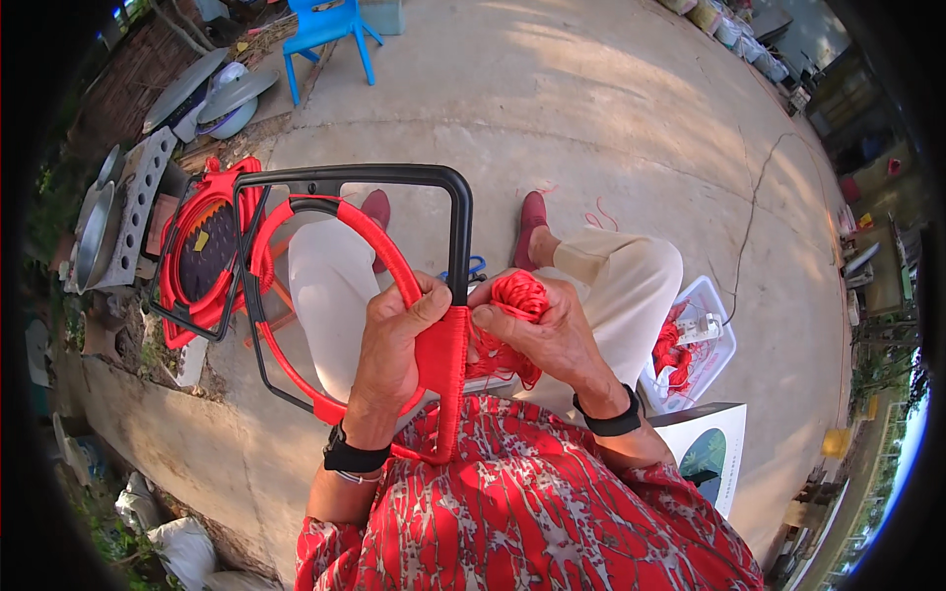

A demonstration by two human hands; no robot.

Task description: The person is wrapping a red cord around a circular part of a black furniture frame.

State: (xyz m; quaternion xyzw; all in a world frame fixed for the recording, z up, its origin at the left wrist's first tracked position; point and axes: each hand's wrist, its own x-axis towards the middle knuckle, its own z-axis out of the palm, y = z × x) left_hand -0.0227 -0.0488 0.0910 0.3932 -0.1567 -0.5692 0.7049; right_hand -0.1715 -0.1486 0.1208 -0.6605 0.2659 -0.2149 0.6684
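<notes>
A white bin (711, 295) holds red cord. The left hand (389, 350) grips the frame (455, 236), standing upright; right hand (552, 330) fingers close on a red ball (519, 293).

I count two black frames (394, 175), one in my hands and one at left (202, 246), one red cord ball (519, 293), one blue chair (328, 30), one white basket (702, 345).

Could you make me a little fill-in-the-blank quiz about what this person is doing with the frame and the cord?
1. The left hand grips a black frame partly wrapped in ____ cord.
2. The right hand holds a ____ of cord.
3. The plastic chair behind is ____.
4. More cord lies in a white ____ on the ground.

Missing words: red; ball; blue; basket
</notes>
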